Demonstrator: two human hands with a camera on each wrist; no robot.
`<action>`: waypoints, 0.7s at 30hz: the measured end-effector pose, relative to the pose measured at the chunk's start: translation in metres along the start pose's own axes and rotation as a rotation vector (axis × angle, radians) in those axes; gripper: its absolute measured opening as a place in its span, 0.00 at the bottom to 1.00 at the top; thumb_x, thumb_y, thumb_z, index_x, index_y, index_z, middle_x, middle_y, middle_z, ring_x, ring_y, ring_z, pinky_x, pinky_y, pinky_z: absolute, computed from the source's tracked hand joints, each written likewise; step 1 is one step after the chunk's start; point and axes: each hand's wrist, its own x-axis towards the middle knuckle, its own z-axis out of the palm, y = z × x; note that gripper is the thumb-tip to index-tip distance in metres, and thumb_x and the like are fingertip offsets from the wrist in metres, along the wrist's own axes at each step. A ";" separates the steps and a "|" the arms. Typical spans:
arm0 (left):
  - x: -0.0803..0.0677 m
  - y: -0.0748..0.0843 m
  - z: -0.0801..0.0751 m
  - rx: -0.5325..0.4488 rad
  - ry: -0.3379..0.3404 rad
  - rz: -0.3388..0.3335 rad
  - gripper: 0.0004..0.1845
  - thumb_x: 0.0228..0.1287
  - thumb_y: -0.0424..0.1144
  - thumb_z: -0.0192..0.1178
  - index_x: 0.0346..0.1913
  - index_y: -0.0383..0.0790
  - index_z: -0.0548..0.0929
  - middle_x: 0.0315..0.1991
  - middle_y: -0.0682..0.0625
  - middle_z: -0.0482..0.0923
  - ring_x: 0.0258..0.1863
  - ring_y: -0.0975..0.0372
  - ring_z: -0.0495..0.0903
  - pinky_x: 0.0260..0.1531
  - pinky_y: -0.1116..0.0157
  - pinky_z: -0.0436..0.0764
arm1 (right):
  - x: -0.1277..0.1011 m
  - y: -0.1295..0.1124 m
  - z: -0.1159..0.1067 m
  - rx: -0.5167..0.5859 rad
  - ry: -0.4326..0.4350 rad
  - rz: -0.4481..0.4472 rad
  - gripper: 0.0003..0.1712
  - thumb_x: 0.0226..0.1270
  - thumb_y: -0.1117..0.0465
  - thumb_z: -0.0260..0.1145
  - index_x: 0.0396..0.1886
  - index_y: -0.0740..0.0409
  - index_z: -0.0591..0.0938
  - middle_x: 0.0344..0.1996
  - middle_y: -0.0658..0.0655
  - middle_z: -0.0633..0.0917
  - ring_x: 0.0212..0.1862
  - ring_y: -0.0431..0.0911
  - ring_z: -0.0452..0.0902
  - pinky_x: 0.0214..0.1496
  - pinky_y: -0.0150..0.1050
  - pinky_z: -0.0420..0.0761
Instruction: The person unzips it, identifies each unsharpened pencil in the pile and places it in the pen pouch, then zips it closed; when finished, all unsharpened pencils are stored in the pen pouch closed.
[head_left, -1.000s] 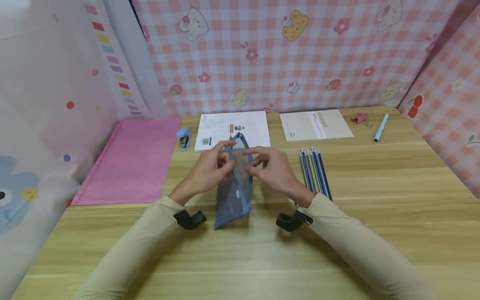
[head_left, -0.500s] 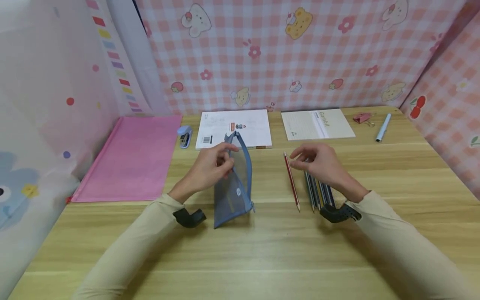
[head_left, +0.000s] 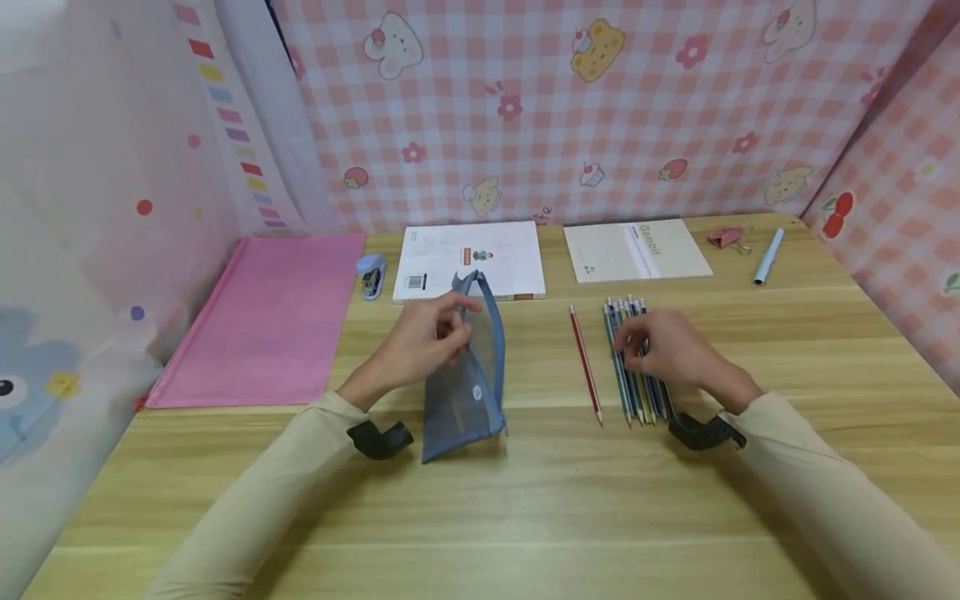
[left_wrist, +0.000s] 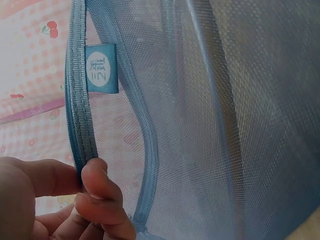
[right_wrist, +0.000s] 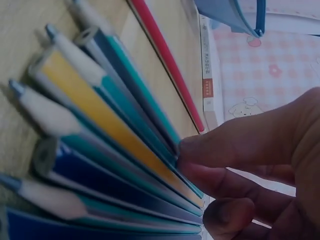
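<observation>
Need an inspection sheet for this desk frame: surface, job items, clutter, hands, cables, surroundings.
Surface: wooden desk, flat.
Job's things: blue mesh pouch stands upright; pencil bunch lies flat; red pencil lies apart, left of the bunch.
Clutter: pink folder, stapler, white booklet, notepad, binder clip, pen.
Hands: left hand pinches the pouch rim; right hand rests on the pencil bunch, grip unclear.
Cables: nothing seen.
Surroundings: pink checked curtains.
</observation>
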 end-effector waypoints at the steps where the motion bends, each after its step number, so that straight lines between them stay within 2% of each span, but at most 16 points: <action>1: 0.000 0.000 0.000 0.000 -0.001 0.000 0.16 0.71 0.30 0.56 0.59 0.33 0.79 0.23 0.46 0.81 0.18 0.63 0.77 0.15 0.72 0.69 | 0.000 0.000 0.001 -0.012 0.003 -0.004 0.08 0.54 0.72 0.72 0.33 0.58 0.86 0.25 0.51 0.86 0.30 0.41 0.77 0.33 0.33 0.74; 8: -0.001 0.001 0.002 0.000 -0.002 0.003 0.17 0.70 0.29 0.57 0.59 0.30 0.78 0.23 0.46 0.81 0.18 0.63 0.77 0.16 0.71 0.70 | 0.005 -0.004 0.007 -0.108 0.003 -0.009 0.06 0.54 0.66 0.75 0.32 0.55 0.87 0.25 0.50 0.85 0.30 0.41 0.77 0.35 0.37 0.76; 15: -0.002 0.001 0.003 0.001 -0.006 -0.003 0.16 0.70 0.28 0.57 0.58 0.30 0.79 0.22 0.46 0.80 0.18 0.62 0.77 0.16 0.71 0.71 | 0.009 -0.013 0.012 -0.158 -0.051 0.035 0.10 0.57 0.61 0.76 0.37 0.57 0.86 0.26 0.52 0.87 0.30 0.43 0.80 0.33 0.39 0.78; 18: -0.003 0.000 0.003 0.002 -0.008 -0.004 0.16 0.70 0.28 0.56 0.58 0.30 0.79 0.22 0.46 0.79 0.18 0.62 0.77 0.16 0.71 0.72 | 0.011 -0.017 0.014 -0.167 -0.053 0.041 0.09 0.56 0.63 0.74 0.38 0.57 0.86 0.25 0.52 0.87 0.29 0.43 0.79 0.31 0.38 0.76; 21: -0.003 0.000 0.004 0.001 -0.007 -0.002 0.16 0.70 0.28 0.57 0.58 0.31 0.79 0.21 0.47 0.79 0.17 0.62 0.77 0.16 0.71 0.72 | 0.013 -0.020 0.016 -0.141 -0.036 0.058 0.13 0.50 0.67 0.71 0.39 0.58 0.87 0.24 0.53 0.85 0.26 0.43 0.76 0.27 0.35 0.73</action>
